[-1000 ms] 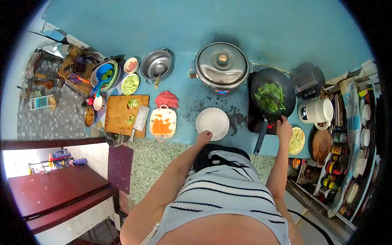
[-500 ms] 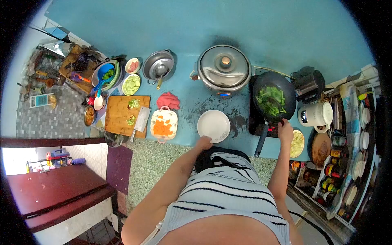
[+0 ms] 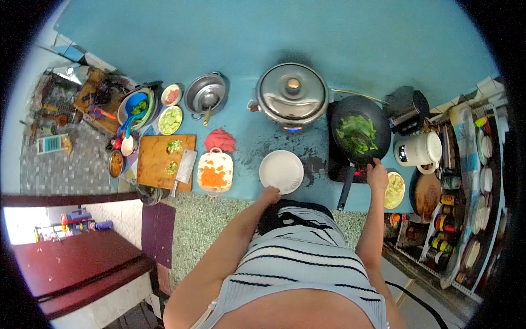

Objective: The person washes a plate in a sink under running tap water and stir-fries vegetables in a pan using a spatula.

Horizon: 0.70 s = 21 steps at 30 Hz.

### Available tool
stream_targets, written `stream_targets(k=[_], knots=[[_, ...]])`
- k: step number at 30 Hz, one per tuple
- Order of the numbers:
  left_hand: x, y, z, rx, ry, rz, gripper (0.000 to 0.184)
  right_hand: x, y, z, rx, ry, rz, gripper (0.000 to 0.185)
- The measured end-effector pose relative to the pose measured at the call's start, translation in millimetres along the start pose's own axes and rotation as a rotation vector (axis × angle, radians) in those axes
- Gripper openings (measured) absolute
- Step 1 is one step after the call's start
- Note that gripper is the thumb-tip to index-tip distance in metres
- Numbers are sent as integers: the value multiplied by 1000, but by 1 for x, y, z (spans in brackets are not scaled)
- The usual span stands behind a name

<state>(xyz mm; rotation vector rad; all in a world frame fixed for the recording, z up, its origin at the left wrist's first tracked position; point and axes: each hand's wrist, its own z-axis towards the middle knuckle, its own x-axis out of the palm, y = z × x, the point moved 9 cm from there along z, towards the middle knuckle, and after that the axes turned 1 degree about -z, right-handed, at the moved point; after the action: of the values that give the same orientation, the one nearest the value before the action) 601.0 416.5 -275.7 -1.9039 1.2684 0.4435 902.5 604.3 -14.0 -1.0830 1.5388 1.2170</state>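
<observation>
On the blue counter stands a white plate [image 3: 281, 171], bare inside. My left hand [image 3: 269, 196] grips its near rim at the lower left. Green leafy vegetables [image 3: 355, 134] lie in a black wok [image 3: 380, 118] on the dark cooktop [image 3: 335, 171]. At the wok's near right edge, my right hand [image 3: 376, 176] is closed around a dark cooking utensil whose working end is hard to make out among the greens. The wok handle [image 3: 345, 193] points toward me, to the left of that hand and untouched by it.
A lidded steel pot [image 3: 292, 98] stands left of the wok. To the right are a bowl of pale pieces [image 3: 394, 191] and a white jug [image 3: 415, 149]. Leftward lie a dish of orange pieces [image 3: 215, 186], a red cloth [image 3: 220, 141], and a cleaver [image 3: 185, 166] on a cutting board [image 3: 153, 162].
The whole scene has shifted slightly left in view as the head moved. The utensil that showed among the greens is now less visible. The left hand stays on the plate rim.
</observation>
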Motion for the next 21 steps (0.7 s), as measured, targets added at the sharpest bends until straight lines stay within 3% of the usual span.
stream_targets(k=[2,4,8,12,21], knots=[[10,8,5,11,-7,-23,30,0,-2,-1,25,-3,0,31],[44,23,30,187,-5,85,31,-2,-1,-1,52,6,-8,31],[-1,9,0,66,-104,-141,32,-2,-5,-3,7,-91,7,29],[4,8,7,154,-115,-97,32,0,-7,-1,43,-56,16,29],[-2,9,1,71,-108,-108,34,0,-9,-5,55,-43,49,29]])
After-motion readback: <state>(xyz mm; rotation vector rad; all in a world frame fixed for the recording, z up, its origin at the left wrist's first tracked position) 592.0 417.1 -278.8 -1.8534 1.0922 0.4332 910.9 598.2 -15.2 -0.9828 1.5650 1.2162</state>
